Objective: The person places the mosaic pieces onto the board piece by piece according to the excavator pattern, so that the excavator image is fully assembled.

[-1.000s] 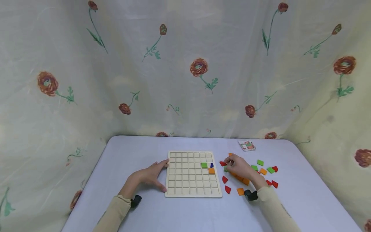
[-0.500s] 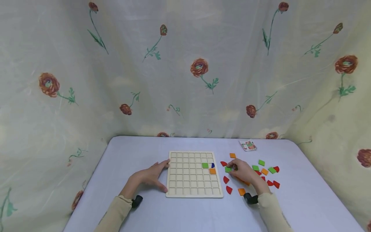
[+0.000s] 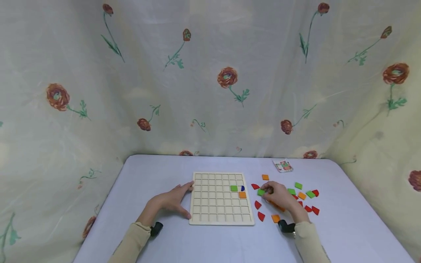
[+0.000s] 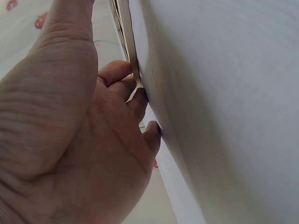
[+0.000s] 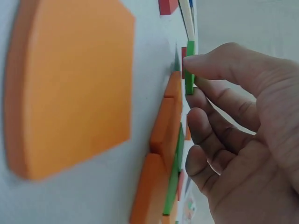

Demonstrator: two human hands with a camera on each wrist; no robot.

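Note:
My left hand (image 3: 171, 199) lies at the left side of a pale square grid board (image 3: 210, 199), thumb and fingers spread along its edge. In the left wrist view, fingertips (image 4: 140, 98) meet the board's side near the tabletop. To the right of the board, my right hand (image 3: 279, 193) pinches a green square tile (image 5: 189, 79) between thumb and fingers, holding it on edge in the right wrist view. Set in the board's right part are a green tile (image 3: 234, 188), a small dark blue piece (image 3: 242, 188) and an orange tile (image 3: 242, 195).
Red quarter-round pieces (image 3: 258, 205), more green tiles (image 3: 298, 185) and orange tiles (image 3: 275, 218) lie scattered around my right hand. A row of orange tiles (image 5: 163, 126) sits under that hand. A small patterned packet (image 3: 283, 166) lies at the back right.
My right hand has come down from beside a red piece and an orange tile to the green tile, which it now pinches. My left hand stays at the board's edge.

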